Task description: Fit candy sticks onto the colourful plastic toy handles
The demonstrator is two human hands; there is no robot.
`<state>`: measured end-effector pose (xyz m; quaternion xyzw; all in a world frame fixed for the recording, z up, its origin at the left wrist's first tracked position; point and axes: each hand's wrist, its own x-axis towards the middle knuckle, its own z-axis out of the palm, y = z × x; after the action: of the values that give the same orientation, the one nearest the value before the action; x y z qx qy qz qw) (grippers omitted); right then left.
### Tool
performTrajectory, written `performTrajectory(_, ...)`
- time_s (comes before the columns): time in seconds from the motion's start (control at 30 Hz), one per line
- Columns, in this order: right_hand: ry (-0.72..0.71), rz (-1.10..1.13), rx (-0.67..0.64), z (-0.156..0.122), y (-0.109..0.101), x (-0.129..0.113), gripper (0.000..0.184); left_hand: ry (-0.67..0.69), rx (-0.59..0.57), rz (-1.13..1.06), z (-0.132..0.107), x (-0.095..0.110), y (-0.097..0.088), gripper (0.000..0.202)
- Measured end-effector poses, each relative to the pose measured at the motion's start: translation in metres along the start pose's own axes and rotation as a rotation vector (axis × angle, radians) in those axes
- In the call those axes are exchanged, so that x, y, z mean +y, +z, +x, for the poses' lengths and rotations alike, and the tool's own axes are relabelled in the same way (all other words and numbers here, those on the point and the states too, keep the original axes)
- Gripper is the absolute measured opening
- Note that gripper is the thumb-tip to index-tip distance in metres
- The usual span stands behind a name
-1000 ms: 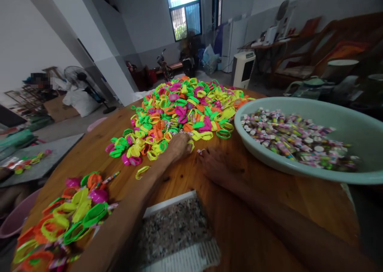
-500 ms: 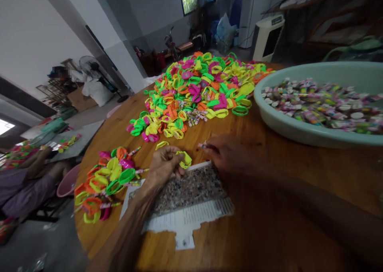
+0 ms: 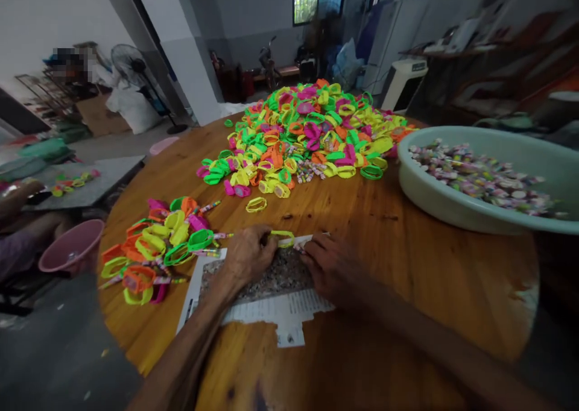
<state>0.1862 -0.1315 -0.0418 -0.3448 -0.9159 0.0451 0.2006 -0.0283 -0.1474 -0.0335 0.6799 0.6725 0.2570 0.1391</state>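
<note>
My left hand [image 3: 249,253] is closed on a yellow toy watch [image 3: 286,235], its looped band sticking out to the right of the fingertips. Close beside it, my right hand [image 3: 331,267] pinches a small wrapped candy roll [image 3: 298,246] near the end of the band; whether the two touch I cannot tell. Both hands are over a speckled stone slab [image 3: 275,276], which lies on torn printed cardboard [image 3: 291,334]. Another yellow watch [image 3: 256,204] lies by itself just beyond my left hand.
A large heap of neon toy watches [image 3: 312,128] covers the far side of the round wooden table [image 3: 384,363]. At left is a smaller pile [image 3: 154,248] with candy rolls attached. A pale green basin [image 3: 452,212] of candy rolls stands at right. A pink basin [image 3: 72,248] is beyond the left edge.
My right hand has come left and down with the candy roll, up to the yellow watch. My left hand has turned the watch so its band points right. The camera view has shifted.
</note>
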Motion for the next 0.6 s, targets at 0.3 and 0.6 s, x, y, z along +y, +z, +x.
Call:
performTrajectory(0.3,0.041,0.148,0.146,0.000,0.009,0.002,0.016,0.045,0.019,-0.160,0.006,-0.007,0.011,0.017)
performTrajectory(0.6,0.035,0.144,0.151,-0.002,0.008,0.000,0.019,0.071,0.015,-0.154,0.009,-0.003,0.008,0.034)
